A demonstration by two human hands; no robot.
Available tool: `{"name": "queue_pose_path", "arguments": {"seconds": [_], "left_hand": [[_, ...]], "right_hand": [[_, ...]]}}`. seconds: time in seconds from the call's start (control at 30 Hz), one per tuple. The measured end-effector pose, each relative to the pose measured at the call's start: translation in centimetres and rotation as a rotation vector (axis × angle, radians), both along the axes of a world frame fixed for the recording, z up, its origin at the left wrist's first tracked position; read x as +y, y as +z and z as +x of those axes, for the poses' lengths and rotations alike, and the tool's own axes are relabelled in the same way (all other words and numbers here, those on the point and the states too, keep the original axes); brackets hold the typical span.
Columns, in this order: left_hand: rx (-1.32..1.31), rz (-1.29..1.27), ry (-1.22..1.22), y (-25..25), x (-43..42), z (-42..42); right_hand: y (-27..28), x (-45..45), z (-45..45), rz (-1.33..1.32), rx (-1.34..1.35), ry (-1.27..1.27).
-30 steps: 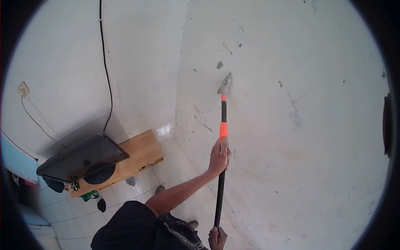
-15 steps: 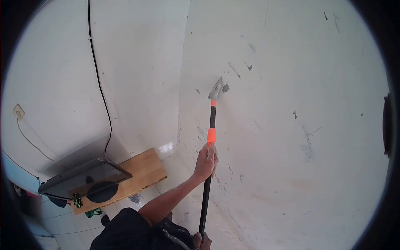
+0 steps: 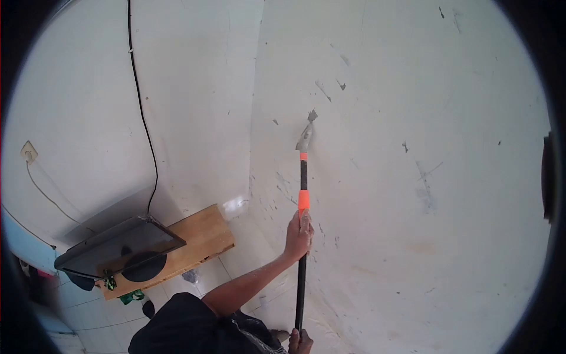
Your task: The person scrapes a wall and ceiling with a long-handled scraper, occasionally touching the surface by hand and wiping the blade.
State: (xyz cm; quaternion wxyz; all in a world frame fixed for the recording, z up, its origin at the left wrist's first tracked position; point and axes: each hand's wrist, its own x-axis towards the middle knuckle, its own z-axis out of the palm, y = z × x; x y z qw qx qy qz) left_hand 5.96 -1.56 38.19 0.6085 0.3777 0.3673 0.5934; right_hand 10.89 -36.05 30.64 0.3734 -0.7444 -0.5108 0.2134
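Note:
My left hand [image 3: 299, 233] is wrapped round a long black pole [image 3: 302, 277], just below its orange collar [image 3: 303, 199]. Lower down, at the bottom edge of the view, my right hand [image 3: 300, 341] grips the same pole near its visible end. A pointed metal scraper head [image 3: 305, 138] tops the pole, lying close against the white wall [image 3: 377, 236]. Just above its tip is a ragged grey patch [image 3: 312, 115]; whether the tip touches it I cannot tell. Pale dust or plaster marks my left hand and forearm.
Left of the corner, a flat television [image 3: 121, 248] stands on a wooden cabinet [image 3: 203, 233]. A black cable [image 3: 141, 112] runs down the adjoining wall, near a plugged socket [image 3: 28, 152]. More grey marks [image 3: 425, 183] dot the right wall. A dark object [image 3: 548, 177] sits at the right edge.
The scraper head has moved down the wall, from beside the grey patch to just below it. Both hands still hold the pole, now more upright. The view has shifted slightly.

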Motion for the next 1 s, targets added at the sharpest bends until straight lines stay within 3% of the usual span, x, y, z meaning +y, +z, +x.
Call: {"name": "queue_pose_path", "arguments": {"seconds": [0.03, 0.07, 0.1, 0.17, 0.27, 0.37, 0.5, 0.63, 0.73, 0.77, 0.87, 0.93, 0.97, 1.0], "left_hand": [[-0.008, 0.007, 0.0, 0.8, 1.2, -0.5], [0.043, 0.008, 0.011, 1.4, 2.8, -1.8], [0.099, 0.011, 0.021, 2.3, 4.6, -3.0], [0.109, 0.018, 0.024, 2.6, 8.0, -4.7], [0.086, 0.007, 0.013, 4.2, 12.9, -8.0], [0.027, 0.003, 0.007, 4.9, 15.0, -9.4], [0.028, -0.023, 0.029, 5.3, 13.0, -8.6], [0.055, -0.054, 0.022, 4.4, 5.6, -3.9], [0.065, 0.074, 0.045, 0.4, 0.4, 0.2], [-0.031, -0.011, -0.037, 1.2, -1.7, 0.4], [-0.027, -0.049, -0.095, 0.9, -3.0, -0.1], [0.001, -0.089, -0.074, 0.5, -1.4, -0.7], [0.001, -0.076, -0.056, 0.2, 0.3, -1.5], [0.038, -0.082, -0.071, 1.5, 2.3, -3.2]], "right_hand": [[1.7, 1.4, -0.3, -0.389, 0.442, -0.073], [3.1, 3.5, -0.5, -0.53, 0.495, -0.039], [2.6, 5.1, -1.1, -0.524, 0.497, -0.041], [0.6, 7.8, -2.5, -0.199, 0.161, -0.002], [6.1, 12.4, -5.1, -0.13, 0.173, 0.069], [7.4, 14.1, -6.6, -0.11, 0.195, 0.074], [7.1, 12.3, -6.1, -0.137, 0.244, 0.034], [2.5, 5.5, -2.6, -0.112, 0.213, -0.002], [-0.2, 0.0, -0.1, -0.131, 0.242, -0.056], [-1.6, -2.0, 0.2, -0.133, 0.242, -0.056], [-4.8, -5.1, -0.3, -0.155, 0.128, -0.072], [-5.8, -3.7, -1.2, 0.009, 0.055, -0.029], [-6.2, -1.9, 0.4, -0.569, 0.42, -0.045], [-4.7, 1.0, -0.3, -0.615, 0.408, -0.004]]}}
